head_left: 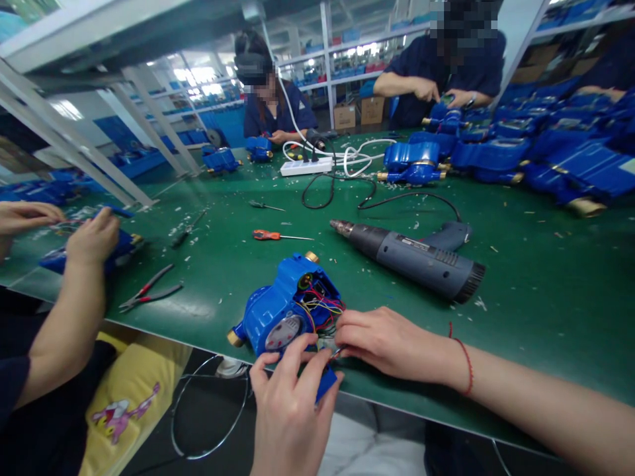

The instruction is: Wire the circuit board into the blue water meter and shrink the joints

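Note:
An opened blue water meter (278, 307) with brass fittings, a round dial and a bundle of coloured wires (325, 307) lies at the near edge of the green table (536, 311). My left hand (290, 403) grips the meter's near end from below, fingers curled on its blue housing. My right hand (384, 344), with a red string at the wrist, pinches something small and thin among the wires on the meter's right side.
A grey heat gun (417, 258) lies just beyond the meter. An orange screwdriver (278, 235), red-handled pliers (149, 291), a white power strip (305, 166) and black cables lie further off. Stacked blue meters (546, 152) fill the far right. A co-worker's hands (89, 241) work at left; two people sit opposite.

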Action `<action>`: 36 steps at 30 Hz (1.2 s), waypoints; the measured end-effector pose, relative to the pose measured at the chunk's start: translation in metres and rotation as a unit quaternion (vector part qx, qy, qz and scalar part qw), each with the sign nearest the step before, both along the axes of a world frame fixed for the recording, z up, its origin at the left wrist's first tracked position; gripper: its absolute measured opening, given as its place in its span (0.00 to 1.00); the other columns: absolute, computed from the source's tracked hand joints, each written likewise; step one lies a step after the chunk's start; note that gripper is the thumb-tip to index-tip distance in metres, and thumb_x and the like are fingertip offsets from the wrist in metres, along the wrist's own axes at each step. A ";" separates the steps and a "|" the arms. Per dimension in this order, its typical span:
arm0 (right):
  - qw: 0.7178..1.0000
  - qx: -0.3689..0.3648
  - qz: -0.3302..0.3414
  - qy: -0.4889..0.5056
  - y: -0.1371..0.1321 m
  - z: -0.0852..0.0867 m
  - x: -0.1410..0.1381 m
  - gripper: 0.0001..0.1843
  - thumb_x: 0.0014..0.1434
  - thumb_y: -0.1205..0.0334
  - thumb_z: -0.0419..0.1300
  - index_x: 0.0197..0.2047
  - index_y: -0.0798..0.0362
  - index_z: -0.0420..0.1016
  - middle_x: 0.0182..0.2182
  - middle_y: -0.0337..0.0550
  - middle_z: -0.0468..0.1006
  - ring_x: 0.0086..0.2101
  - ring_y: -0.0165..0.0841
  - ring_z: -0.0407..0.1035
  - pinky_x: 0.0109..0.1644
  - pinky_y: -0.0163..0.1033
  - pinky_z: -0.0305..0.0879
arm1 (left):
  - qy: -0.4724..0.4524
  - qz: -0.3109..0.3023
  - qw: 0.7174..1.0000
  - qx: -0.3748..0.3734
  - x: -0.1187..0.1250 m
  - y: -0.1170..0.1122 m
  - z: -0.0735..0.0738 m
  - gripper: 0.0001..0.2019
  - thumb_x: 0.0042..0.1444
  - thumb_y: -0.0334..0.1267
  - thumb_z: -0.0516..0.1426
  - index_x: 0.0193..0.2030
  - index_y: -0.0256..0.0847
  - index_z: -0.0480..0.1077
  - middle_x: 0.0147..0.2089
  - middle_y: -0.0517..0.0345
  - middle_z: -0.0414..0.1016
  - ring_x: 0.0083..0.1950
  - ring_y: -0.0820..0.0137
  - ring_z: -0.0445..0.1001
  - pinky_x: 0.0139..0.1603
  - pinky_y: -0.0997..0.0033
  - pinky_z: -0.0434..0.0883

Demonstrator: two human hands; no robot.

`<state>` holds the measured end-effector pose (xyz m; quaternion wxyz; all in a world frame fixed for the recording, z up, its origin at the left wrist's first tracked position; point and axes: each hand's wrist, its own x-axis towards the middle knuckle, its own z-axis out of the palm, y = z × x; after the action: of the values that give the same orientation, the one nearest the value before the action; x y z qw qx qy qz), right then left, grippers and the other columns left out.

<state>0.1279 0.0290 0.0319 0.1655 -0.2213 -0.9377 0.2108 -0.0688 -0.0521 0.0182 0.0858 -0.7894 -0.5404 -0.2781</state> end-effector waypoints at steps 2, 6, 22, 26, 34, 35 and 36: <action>0.999 -0.026 0.003 0.029 0.002 -0.005 -0.001 0.09 0.68 0.66 0.48 0.40 0.55 0.68 0.39 0.43 0.72 0.36 0.29 0.67 0.35 0.33 0.61 | 0.017 -0.007 1.000 -0.012 -0.002 -0.002 0.001 0.13 0.54 0.39 0.62 0.47 0.46 0.73 0.51 0.51 0.76 0.45 0.61 0.77 0.47 0.59 0.61; 0.993 -0.081 0.002 0.081 0.006 -0.006 0.000 0.06 0.66 0.70 0.50 0.39 0.55 0.66 0.37 0.43 0.71 0.36 0.29 0.65 0.38 0.33 0.62 | -0.025 -0.012 0.999 -0.047 -0.007 -0.006 0.011 0.19 0.56 0.43 0.60 0.54 0.41 0.68 0.53 0.48 0.73 0.50 0.60 0.75 0.47 0.62 0.68; 0.981 -0.153 -0.013 0.117 -0.005 -0.006 -0.008 0.04 0.65 0.68 0.53 0.37 0.55 0.65 0.34 0.40 0.69 0.34 0.29 0.63 0.38 0.33 0.59 | -0.002 0.057 0.995 0.082 0.007 -0.022 -0.011 0.14 0.52 0.37 0.64 0.45 0.44 0.70 0.49 0.47 0.72 0.50 0.55 0.69 0.52 0.50 0.58; 0.989 -0.106 0.003 0.099 -0.003 -0.006 -0.008 0.06 0.64 0.71 0.51 0.36 0.55 0.66 0.34 0.41 0.70 0.33 0.28 0.64 0.35 0.32 0.57 | -0.006 0.020 0.999 0.026 -0.002 -0.015 -0.003 0.12 0.55 0.30 0.60 0.45 0.46 0.72 0.37 0.58 0.77 0.42 0.62 0.71 0.46 0.59 0.59; 0.997 -0.037 0.016 0.060 0.004 -0.005 -0.001 0.07 0.65 0.70 0.51 0.41 0.55 0.70 0.39 0.41 0.74 0.38 0.29 0.68 0.39 0.33 0.61 | 0.001 -0.053 0.998 0.015 -0.008 -0.007 0.000 0.10 0.57 0.29 0.60 0.44 0.45 0.73 0.31 0.64 0.78 0.38 0.65 0.74 0.53 0.58 0.52; 0.998 -0.035 0.025 0.050 0.003 -0.004 -0.001 0.07 0.66 0.67 0.52 0.44 0.55 0.70 0.41 0.42 0.74 0.39 0.30 0.68 0.40 0.33 0.62 | 0.001 -0.054 0.998 0.021 -0.007 -0.007 0.000 0.09 0.57 0.30 0.60 0.44 0.45 0.73 0.31 0.64 0.78 0.38 0.66 0.74 0.54 0.58 0.52; 0.998 -0.031 0.032 0.040 0.001 -0.003 -0.001 0.08 0.67 0.64 0.52 0.46 0.56 0.70 0.43 0.44 0.74 0.41 0.31 0.69 0.40 0.34 0.62 | 0.002 -0.054 0.998 0.025 -0.005 -0.006 0.001 0.09 0.57 0.30 0.60 0.44 0.44 0.73 0.32 0.63 0.78 0.38 0.66 0.75 0.55 0.58 0.51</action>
<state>0.1269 0.0303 0.0291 0.1886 -0.1874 -0.9301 0.2535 -0.0741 -0.0579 0.0192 0.0912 -0.8159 -0.4896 -0.2938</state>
